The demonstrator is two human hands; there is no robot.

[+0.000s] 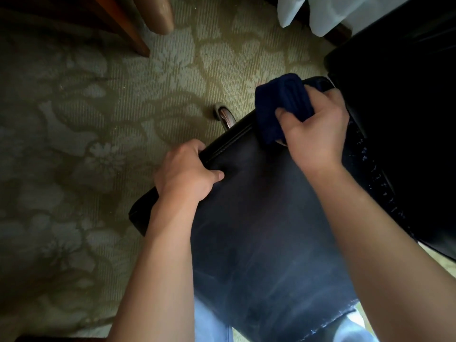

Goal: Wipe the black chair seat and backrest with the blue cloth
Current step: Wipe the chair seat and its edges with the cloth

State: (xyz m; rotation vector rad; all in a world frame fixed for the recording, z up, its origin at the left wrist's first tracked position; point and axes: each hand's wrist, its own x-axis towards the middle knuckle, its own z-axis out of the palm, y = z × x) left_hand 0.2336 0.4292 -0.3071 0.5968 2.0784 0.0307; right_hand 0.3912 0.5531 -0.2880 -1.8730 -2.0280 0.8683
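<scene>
The black chair seat [261, 230] fills the lower middle of the view, its surface dull and streaked. The black backrest [407, 119] rises at the right, with flaked patches along its lower edge. My left hand [185, 174] grips the seat's left edge, fingers curled over the piping and thumb on top. My right hand [318, 129] holds the bunched dark blue cloth [281, 104] and presses it on the seat's far corner, close to the backrest.
A patterned green carpet [98, 119] covers the floor. A chrome chair foot [223, 116] shows beyond the seat. Wooden furniture legs [138, 33] stand at the top left, and white fabric [320, 13] hangs at the top right.
</scene>
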